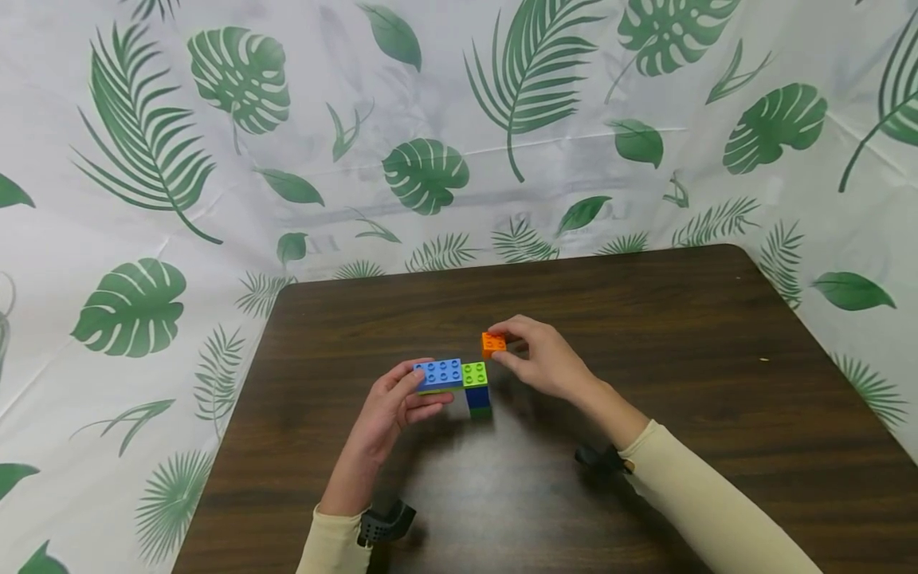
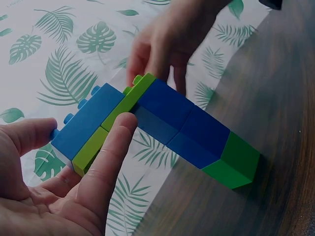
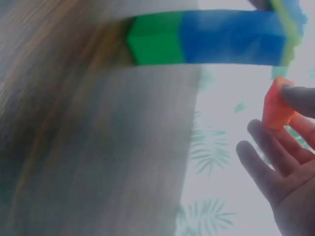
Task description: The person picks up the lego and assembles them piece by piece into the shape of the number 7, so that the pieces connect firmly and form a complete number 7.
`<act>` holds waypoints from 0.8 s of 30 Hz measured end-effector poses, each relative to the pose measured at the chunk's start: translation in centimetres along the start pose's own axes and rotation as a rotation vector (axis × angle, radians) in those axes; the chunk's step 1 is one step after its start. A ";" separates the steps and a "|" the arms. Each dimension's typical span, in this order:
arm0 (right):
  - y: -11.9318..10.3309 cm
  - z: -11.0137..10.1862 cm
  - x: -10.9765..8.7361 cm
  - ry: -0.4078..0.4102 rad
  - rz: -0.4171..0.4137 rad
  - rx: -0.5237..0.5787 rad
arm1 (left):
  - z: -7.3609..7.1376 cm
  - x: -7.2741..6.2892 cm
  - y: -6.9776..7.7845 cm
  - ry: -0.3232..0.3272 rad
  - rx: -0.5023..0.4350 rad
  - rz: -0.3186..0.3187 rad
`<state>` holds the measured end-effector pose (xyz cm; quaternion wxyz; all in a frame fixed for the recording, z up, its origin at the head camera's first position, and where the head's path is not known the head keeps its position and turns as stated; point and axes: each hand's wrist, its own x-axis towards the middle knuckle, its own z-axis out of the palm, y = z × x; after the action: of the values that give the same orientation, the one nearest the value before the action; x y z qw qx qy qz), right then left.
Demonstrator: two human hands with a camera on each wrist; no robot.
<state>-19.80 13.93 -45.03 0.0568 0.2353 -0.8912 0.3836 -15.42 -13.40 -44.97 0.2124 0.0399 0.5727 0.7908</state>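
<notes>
An angled build of toy building bricks stands upright on the table. Its column has a green brick at the bottom and dark blue bricks above. Lime bricks cap the column and run out to the left, under a light blue brick. My left hand grips this overhanging end, thumb on the light blue studs and fingers underneath. Just right of and behind the lime top, my right hand pinches a small orange brick between thumb and fingers, apart from the build.
The dark wood-grain table has rounded far corners. Behind it and along its sides hangs a white sheet printed with green leaves. A black wrist camera sits at my left cuff, another at my right.
</notes>
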 end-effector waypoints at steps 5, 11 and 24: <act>-1.9 -0.8 -0.5 0.017 -0.062 0.063 | 0.1 0.1 0.0 0.007 0.008 -0.004; -3.4 -0.8 -1.1 -0.036 -0.165 0.082 | 0.1 0.1 0.0 0.010 0.013 -0.002; -3.9 -0.1 -1.3 -0.038 -0.237 -0.021 | 0.1 0.1 0.1 -0.021 0.022 -0.004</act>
<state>-16.82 12.18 -42.73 0.0875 0.3456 -0.8621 0.3602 -15.49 -13.29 -44.87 0.2195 0.0496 0.5792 0.7835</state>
